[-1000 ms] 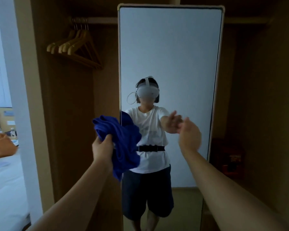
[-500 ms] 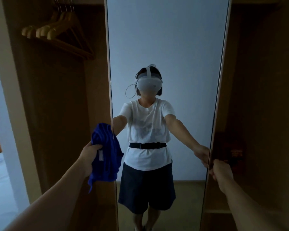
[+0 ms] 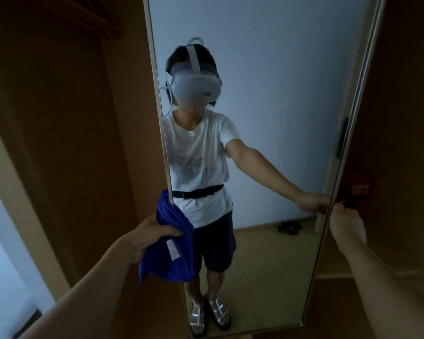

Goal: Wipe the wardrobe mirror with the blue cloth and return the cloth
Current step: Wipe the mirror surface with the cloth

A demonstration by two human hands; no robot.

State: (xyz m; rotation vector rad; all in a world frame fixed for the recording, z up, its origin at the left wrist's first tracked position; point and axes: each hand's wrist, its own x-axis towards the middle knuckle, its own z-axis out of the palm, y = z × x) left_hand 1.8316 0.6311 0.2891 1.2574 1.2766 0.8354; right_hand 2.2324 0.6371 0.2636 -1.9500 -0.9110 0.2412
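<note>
left hand [image 3: 146, 237] clamps blue cloth [image 3: 171, 243] at 7 o'clock | right hand [image 3: 348, 226] grips mirror [image 3: 267, 118] edge | risk: mirror swings under wiping pressure

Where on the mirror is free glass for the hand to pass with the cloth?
The tall wardrobe mirror is free between the bunched blue cloth in the left hand and the right hand gripping its right edge. Both edges are crowded.
</note>
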